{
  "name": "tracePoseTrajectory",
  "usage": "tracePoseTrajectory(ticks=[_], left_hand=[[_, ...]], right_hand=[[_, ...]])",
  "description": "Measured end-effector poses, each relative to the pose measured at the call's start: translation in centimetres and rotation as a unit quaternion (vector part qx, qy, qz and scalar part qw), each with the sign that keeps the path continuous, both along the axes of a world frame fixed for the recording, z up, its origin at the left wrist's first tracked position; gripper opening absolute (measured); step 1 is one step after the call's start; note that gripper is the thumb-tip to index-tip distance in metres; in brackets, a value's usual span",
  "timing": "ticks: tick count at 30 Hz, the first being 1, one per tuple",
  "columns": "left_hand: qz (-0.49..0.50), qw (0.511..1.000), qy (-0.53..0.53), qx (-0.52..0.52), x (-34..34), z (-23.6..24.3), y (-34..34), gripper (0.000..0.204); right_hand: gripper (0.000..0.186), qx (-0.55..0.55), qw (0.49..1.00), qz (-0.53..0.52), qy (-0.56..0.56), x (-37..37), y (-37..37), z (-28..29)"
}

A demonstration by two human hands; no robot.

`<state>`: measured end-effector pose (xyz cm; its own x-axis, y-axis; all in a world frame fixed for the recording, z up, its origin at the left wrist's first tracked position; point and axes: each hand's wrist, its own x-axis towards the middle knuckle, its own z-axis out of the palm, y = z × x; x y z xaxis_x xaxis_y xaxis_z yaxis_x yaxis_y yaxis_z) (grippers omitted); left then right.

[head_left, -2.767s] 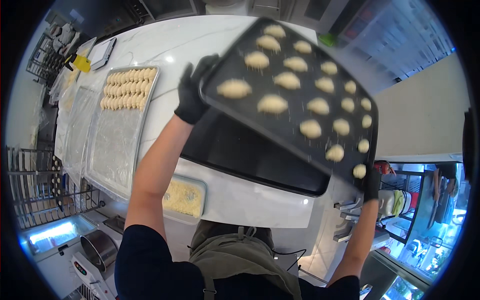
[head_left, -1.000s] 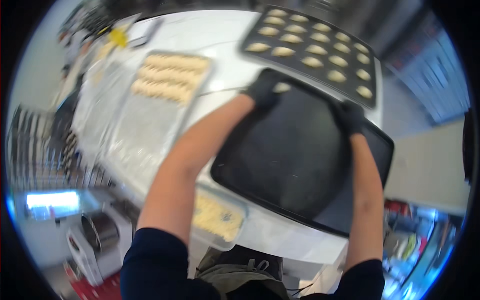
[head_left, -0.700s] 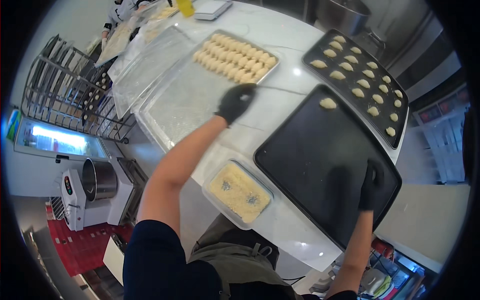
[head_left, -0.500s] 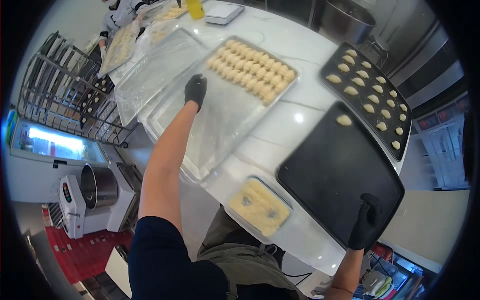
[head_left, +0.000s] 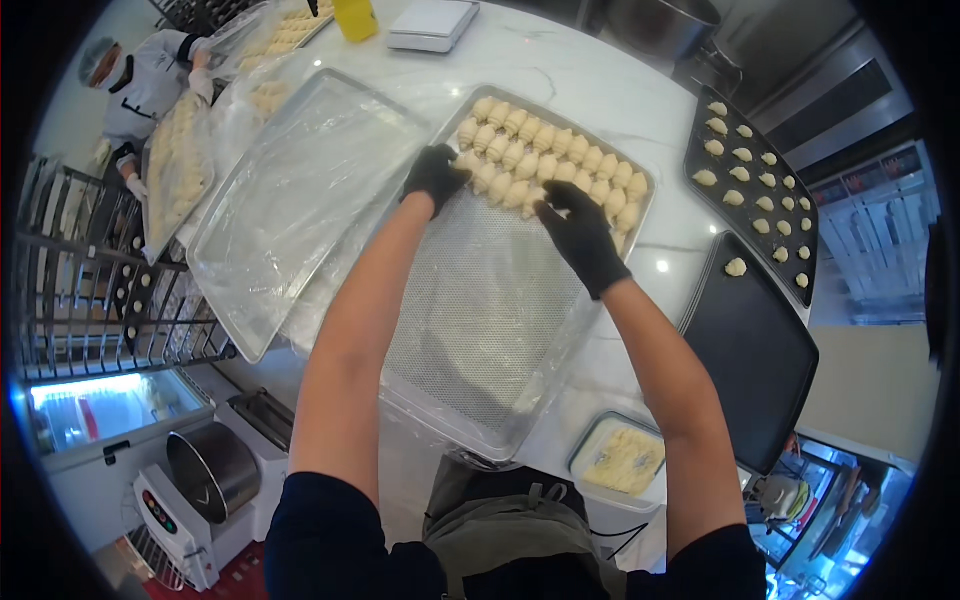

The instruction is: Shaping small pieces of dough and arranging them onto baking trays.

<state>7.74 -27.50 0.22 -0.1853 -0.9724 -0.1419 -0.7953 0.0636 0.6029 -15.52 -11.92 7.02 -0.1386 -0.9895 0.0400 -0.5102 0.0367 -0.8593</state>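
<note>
Rows of pale, ridged raw dough rolls [head_left: 545, 150] fill the far end of a perforated metal tray [head_left: 470, 330] lined with clear plastic. Both my hands wear black gloves and reach to the nearest row. At that row's left end, my left hand [head_left: 436, 178] has its fingers closed against a dough roll. Farther right, my right hand [head_left: 582, 232] has thumb and forefinger closed about the end of another dough roll. Gloves partly hide both rolls. On the right, a dark baking tray [head_left: 755, 350] holds a single dough roll [head_left: 736, 267] near its far edge.
Another dark tray [head_left: 697, 150] bears spaced dough rolls. A glass container of yellow crumbly topping [head_left: 622, 462] stands near the front edge. Left lies a plastic-covered tray [head_left: 290, 210]. A scale [head_left: 432, 24] and yellow bottle [head_left: 356, 18] stand behind. A co-worker [head_left: 150, 90] handles a wrapped tray.
My right hand has left the dark tray and come over to the dough rolls. My left hand has moved to the row's left end. The view has shifted.
</note>
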Motion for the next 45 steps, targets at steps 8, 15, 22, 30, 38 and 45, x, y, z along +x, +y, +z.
tracePoseTrajectory(ticks=[8,15,22,30,38,45], left_hand=[[0.187,0.815,0.549,0.014,8.3,-2.3,14.5,0.034],[0.233,0.727,0.592,0.258,11.3,-0.3,32.6,0.042],[0.071,0.713,0.603,0.350,10.8,4.0,34.8,0.065],[0.062,0.786,0.542,0.292,2.3,7.6,37.2,0.058],[-0.008,0.794,0.508,0.334,-7.7,7.1,49.2,0.057],[0.083,0.774,0.539,0.321,-12.5,8.6,56.6,0.061]], right_hand=[[0.055,-0.062,0.949,0.045,0.307,9.9,-12.4,-6.6],[0.031,-0.178,0.909,0.080,0.369,13.3,-11.7,-9.3],[0.063,0.124,0.873,0.093,-0.463,9.8,4.6,-0.4],[0.054,0.090,0.786,-0.100,-0.604,-7.8,28.4,4.9],[0.042,0.069,0.896,-0.164,-0.407,-13.5,47.1,2.5],[0.046,-0.018,0.999,-0.040,0.010,-13.3,48.3,-2.4]])
